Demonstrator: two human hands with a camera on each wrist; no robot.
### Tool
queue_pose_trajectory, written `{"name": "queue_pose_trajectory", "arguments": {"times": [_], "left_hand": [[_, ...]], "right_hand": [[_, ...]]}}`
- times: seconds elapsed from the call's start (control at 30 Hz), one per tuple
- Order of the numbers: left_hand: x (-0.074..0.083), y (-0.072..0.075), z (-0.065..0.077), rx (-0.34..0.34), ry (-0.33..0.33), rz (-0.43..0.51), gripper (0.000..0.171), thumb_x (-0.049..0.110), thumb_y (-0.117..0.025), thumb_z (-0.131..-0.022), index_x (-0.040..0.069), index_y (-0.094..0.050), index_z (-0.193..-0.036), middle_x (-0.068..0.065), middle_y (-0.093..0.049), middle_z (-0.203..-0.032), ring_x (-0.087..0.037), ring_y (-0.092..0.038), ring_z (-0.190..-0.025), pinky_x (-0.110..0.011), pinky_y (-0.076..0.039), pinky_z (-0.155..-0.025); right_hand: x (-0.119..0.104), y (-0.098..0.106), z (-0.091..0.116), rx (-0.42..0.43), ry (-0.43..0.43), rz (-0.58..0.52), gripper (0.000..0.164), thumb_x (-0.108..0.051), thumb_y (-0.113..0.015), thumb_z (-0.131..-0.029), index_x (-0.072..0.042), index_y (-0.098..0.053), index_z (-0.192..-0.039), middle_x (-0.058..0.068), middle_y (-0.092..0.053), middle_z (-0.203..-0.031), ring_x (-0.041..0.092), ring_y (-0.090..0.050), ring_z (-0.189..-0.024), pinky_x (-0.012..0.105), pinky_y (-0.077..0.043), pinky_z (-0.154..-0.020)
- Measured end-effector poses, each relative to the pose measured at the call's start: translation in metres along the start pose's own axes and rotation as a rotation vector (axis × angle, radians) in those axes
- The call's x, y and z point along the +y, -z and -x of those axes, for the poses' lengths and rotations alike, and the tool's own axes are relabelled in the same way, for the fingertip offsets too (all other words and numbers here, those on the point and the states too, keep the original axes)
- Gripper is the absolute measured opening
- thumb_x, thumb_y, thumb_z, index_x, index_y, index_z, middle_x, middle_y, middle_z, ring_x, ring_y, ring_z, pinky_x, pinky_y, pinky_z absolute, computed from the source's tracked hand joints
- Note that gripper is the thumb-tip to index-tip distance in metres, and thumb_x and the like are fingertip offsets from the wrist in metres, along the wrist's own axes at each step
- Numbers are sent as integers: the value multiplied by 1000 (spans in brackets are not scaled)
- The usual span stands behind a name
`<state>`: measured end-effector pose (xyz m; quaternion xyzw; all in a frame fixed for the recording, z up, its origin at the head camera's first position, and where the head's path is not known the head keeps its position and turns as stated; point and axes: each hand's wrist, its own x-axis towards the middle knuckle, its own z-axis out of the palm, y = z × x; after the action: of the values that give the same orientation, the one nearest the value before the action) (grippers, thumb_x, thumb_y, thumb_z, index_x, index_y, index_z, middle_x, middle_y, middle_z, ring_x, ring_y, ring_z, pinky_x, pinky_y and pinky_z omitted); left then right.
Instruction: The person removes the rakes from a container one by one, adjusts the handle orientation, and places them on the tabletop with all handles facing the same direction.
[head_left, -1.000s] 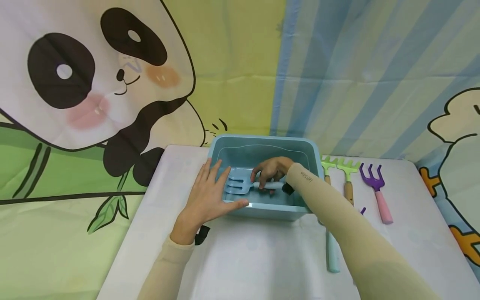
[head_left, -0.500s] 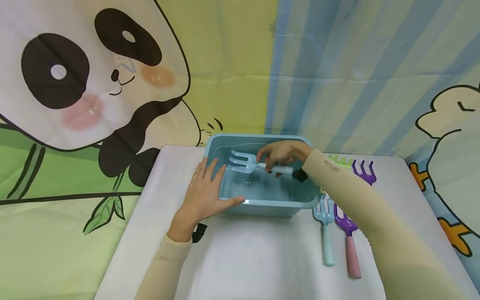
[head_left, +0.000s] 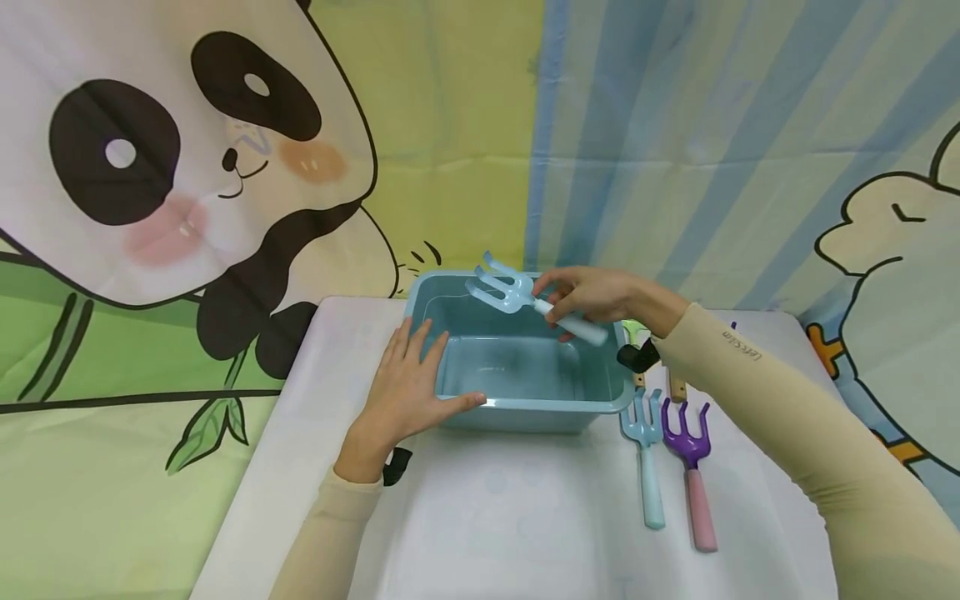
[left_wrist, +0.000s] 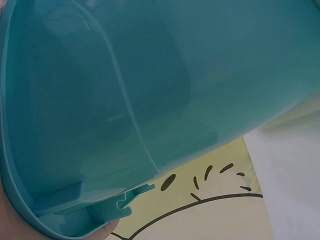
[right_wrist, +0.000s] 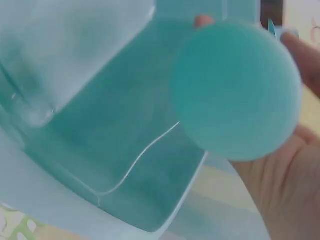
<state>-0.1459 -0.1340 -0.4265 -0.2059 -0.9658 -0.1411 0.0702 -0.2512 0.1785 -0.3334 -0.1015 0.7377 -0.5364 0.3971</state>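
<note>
My right hand pinches the pale handle of a light blue toy garden fork in the head view. The fork is raised over the far side of a blue plastic bin, its tines up and to the left, overlapping the far rim. In the right wrist view the round handle end faces the camera, in front of the fingers. My left hand rests with spread, straight fingers on the bin's left rim. The left wrist view shows mostly the bin's wall, with bits of the hand at the edge.
Right of the bin on the white table lie another light blue fork and a purple fork with a pink handle. A green rake and a wooden handle are partly hidden by the right arm. A panda-print curtain hangs behind.
My right hand has lifted the fork from low inside the bin, up and to the right, and the fork has tilted. The left hand has stayed at the rim.
</note>
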Motion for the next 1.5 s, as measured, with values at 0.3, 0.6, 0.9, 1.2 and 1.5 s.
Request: {"name": "queue_pose_trajectory", "arguments": {"times": [0.3, 0.6, 0.9, 1.2, 1.5], "left_hand": [[0, 0, 0, 15, -12, 1, 116, 92, -46, -74, 5, -44, -151, -18, -26, -160, -40, -7, -150, -53, -7, -120], [0, -2, 2, 16, -17, 2, 115, 92, -45, -75, 5, -43, -151, -19, -26, -160, -40, -6, -150, -52, -5, -120], [1, -2, 3, 18, -17, 8, 114, 91, -45, -76, 6, -43, -151, -18, -27, -160, -40, -6, -150, -54, -7, -119], [1, -3, 2, 27, -20, 4, 114, 91, -45, -76, 7, -44, -151, -18, -27, -160, -40, -6, -150, -53, -7, -120], [0, -4, 2, 37, -29, -5, 113, 91, -46, -76, 6, -45, -150, -19, -29, -159, -42, -7, -150, -54, -8, -119]], "right_hand": [[18, -3, 49, 173, 173, -184, 41, 5, -55, -99, -3, -39, -136, 20, -50, -108, 32, -61, -95, 56, -54, -86], [56, 2, 104, 333, 188, -314, 39, 2, -54, -102, -9, -38, -136, 20, -46, -113, 32, -58, -100, 54, -53, -91], [120, 13, 150, 448, 125, -253, 44, -5, -57, -102, -18, -36, -138, 20, -36, -122, 27, -61, -105, 49, -55, -88], [211, 12, 193, 469, 156, -429, 38, 0, -52, -103, -20, -43, -133, 14, -47, -117, 24, -64, -101, 52, -56, -85], [285, -3, 217, 551, 39, -580, 33, -2, -52, -103, -27, -51, -125, 6, -59, -113, 27, -66, -101, 61, -50, -90]]}}
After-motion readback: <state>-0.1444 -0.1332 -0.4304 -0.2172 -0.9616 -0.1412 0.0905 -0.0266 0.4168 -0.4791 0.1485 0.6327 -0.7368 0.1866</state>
